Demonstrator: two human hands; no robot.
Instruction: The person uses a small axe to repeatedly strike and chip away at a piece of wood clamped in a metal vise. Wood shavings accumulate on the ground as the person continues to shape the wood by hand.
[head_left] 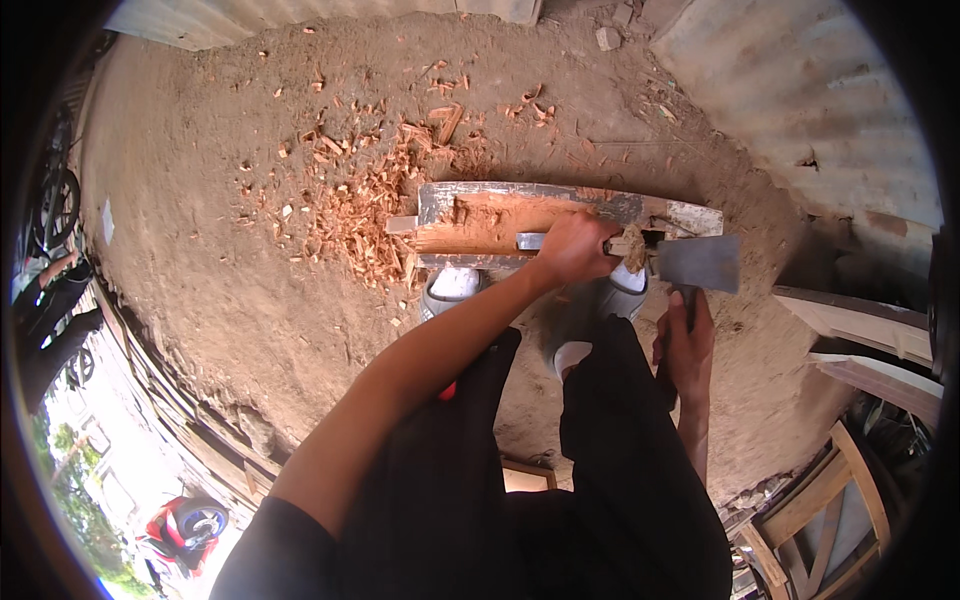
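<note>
My left hand (580, 248) is wrapped round a chisel, its short metal blade (530, 241) pointing left over a block of wood (480, 238). The wooden butt of the chisel handle (630, 247) sticks out to the right and looks frayed. The block has worn, dark-painted edges and a freshly cut, orange-brown hollow. In my right hand (690, 340) is a hatchet with a broad, flat grey head (700, 263), held just right of the chisel butt. Whether the head touches the butt, I cannot tell. My feet, in grey shoes (440, 297), stand against the block's near side.
Wood chips (370, 220) lie scattered on the dirt floor (200, 240), left of and beyond the block. Corrugated sheets (810, 100) stand at the far right. Wooden frames (820, 500) are at the near right. A red motorcycle (185, 530) is at the lower left.
</note>
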